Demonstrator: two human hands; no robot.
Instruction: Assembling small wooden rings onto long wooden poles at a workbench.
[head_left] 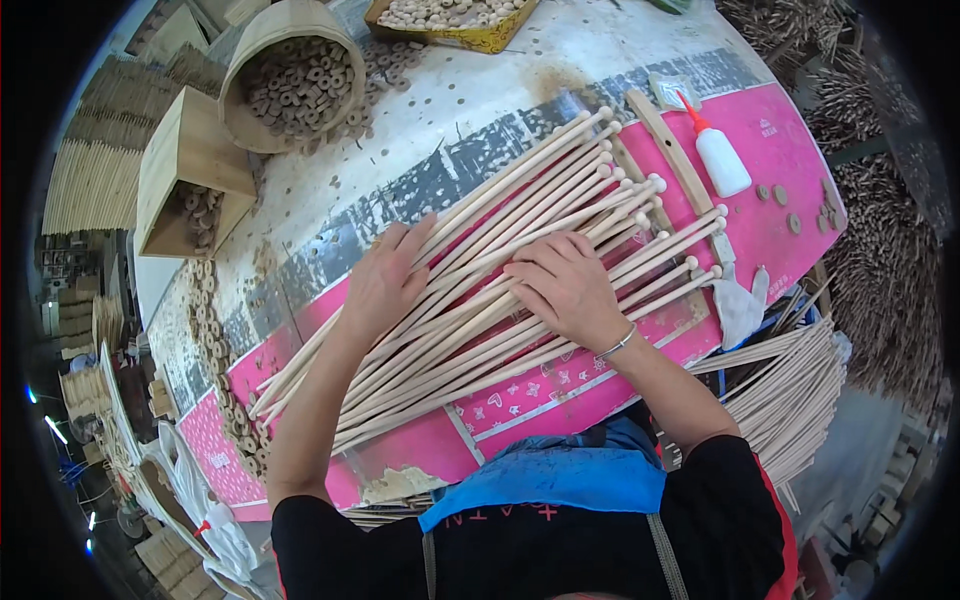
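A loose bundle of long pale wooden sticks with round ball ends (480, 318) lies slantwise on the pink table covering, balls toward the upper right. My left hand (385, 278) is bent over the far edge of the bundle, its fingers and thumb closed on some sticks. Around the middle of the bundle, my right hand (570, 287) has its fingers and thumb curled onto several sticks; the fingertips are partly hidden. Under the ball ends run wooden strips (672, 150) fixed across the table. A white glue bottle with a red tip (722, 160) lies beyond them.
Wooden rings fill a round tub (240, 95) and a wooden box (165, 215) at the far left; more rings (205, 320) trail along the left edge. A yellow tray (500, 35) holds small pale pieces. Bundled sticks (790, 400) stand at the right, beside a white cloth (738, 310).
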